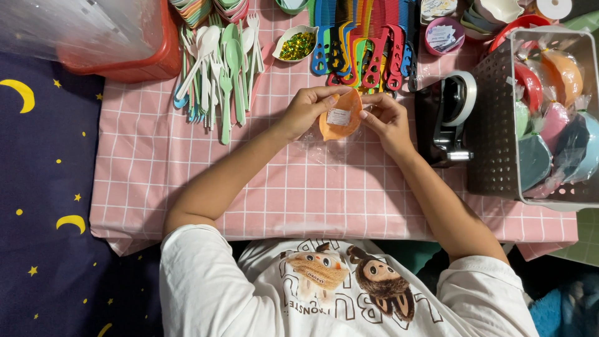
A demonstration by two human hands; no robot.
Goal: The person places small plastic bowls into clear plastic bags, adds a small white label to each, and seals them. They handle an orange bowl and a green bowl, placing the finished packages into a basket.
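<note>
Both my hands, left [307,107] and right [388,118], have fingers clamped on the orange dish [340,116] above the pink surface [262,187]; loose clear wrap [324,142] beneath could slip, I'd guess.

A single head-worn camera looks almost straight down from above the person, so the chest and both forearms rise from the bottom edge of the picture toward the middle of the pink checked table [187,187]. It sits close enough that the table's near edge and left edge show against the dark starred floor covering [43,187], while its far edge and probably its right edge fall outside the view.
</note>
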